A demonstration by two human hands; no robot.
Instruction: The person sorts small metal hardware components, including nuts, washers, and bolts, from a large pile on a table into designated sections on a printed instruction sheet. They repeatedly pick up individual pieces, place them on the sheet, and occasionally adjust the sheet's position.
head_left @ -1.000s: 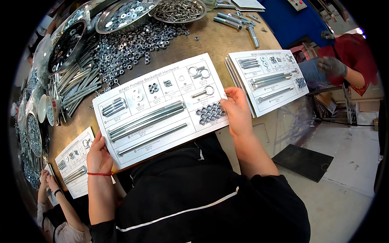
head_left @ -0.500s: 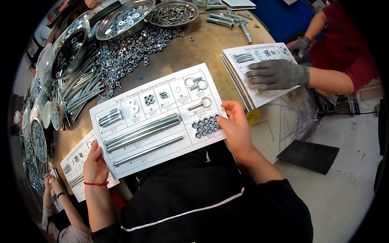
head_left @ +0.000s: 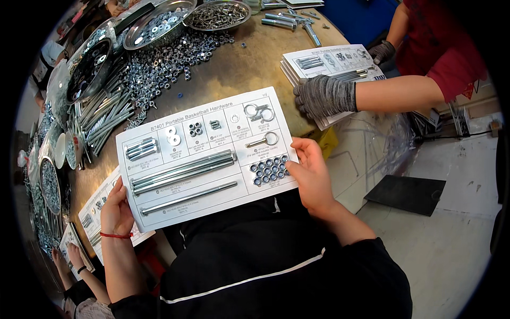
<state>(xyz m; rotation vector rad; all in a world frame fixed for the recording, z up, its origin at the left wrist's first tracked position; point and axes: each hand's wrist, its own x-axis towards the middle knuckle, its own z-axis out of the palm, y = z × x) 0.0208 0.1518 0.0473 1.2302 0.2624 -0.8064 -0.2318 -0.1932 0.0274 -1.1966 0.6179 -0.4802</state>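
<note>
A white hardware card (head_left: 215, 141) is held flat in front of me, tilted slightly up to the right. Fixed on it are long hex bolts (head_left: 183, 173), a bundle of shorter bolts, washers, ring pins (head_left: 257, 111) and several lock nuts (head_left: 270, 170). My left hand (head_left: 117, 215), with a red cord at its wrist, grips the card's left edge. My right hand (head_left: 313, 173) pinches its right edge, the thumb on top beside the nuts. The fingers beneath the card are partly hidden.
Loose nuts (head_left: 170, 66), long bolts (head_left: 103, 119) and metal dishes (head_left: 127, 42) of washers and small parts cover the table's left. A co-worker's gloved hand (head_left: 326, 98) rests on a card stack (head_left: 289, 61) at right. Another card (head_left: 87, 220) lies lower left, near another person's hands.
The card in my hands has shifted slightly and looks tilted less. The co-worker's gloved hand has slid left and down to the near edge of the stack and curled.
</note>
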